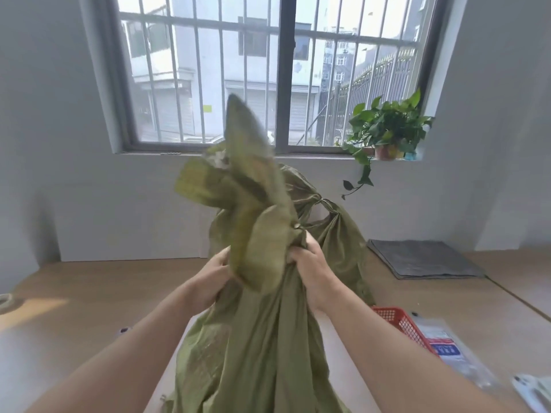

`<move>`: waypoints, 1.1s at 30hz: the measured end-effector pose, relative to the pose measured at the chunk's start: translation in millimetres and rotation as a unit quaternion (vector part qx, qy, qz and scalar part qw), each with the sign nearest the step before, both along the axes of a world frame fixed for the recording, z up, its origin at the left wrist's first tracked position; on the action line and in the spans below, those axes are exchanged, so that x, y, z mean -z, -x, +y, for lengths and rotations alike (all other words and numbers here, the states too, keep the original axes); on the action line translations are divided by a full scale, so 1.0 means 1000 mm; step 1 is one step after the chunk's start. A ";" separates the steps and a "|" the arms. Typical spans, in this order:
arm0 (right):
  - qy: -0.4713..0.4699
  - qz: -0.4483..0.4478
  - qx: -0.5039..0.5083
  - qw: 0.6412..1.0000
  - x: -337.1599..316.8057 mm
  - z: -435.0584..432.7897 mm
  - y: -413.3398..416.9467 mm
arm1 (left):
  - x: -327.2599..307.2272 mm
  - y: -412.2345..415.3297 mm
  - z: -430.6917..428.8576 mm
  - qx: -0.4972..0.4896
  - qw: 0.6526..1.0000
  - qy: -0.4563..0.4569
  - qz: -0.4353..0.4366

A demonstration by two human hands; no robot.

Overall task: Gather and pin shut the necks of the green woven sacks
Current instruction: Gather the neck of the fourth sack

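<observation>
On the table (89, 308), the left hand (213, 277) curls round the neck (262, 251) of the near sack (262, 347) from the left. It bunches the cloth inward so the mouth narrows. This sack stands upright at the table's near edge, between the forearms, and its body hangs in long folds beneath the hands. The loose top (247, 174) flares above them, and its blur suggests it is being shaken or twisted.

The right hand (311, 263) grips the same neck from the other side, fingers wrapped into the cloth. Together the two hands squeeze the gather, probably to make it tight enough to take a pin. I cannot make out a pin.

Just behind the near sack, the back sack (340, 234) stands with its neck already cinched, likely finished and set out of the way. To the right, a basket (399, 320) and a packet (447, 350) lie within reach. They may hold the fastenings, but that cannot be told. Farther back lies a mat (423, 257).
</observation>
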State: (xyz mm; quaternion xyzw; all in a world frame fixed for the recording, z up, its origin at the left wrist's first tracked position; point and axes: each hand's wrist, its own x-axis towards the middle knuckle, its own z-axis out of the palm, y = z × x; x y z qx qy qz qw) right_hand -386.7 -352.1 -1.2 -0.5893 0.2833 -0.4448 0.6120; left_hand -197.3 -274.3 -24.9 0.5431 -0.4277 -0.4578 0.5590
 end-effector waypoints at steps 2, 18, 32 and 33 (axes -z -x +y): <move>-0.019 -0.029 0.005 0.999 -0.015 0.000 0.002 | -0.016 0.007 -0.002 0.006 0.999 0.026 -0.025; -0.049 0.042 0.326 0.943 -0.023 -0.024 0.026 | -0.024 -0.046 0.019 -0.192 0.975 0.047 0.105; 0.010 0.060 0.382 0.922 -0.054 -0.031 0.045 | -0.054 -0.070 0.028 -0.373 0.926 0.049 0.033; 0.006 0.047 0.361 0.931 -0.054 -0.030 0.044 | -0.054 -0.070 0.029 -0.362 0.931 0.041 0.033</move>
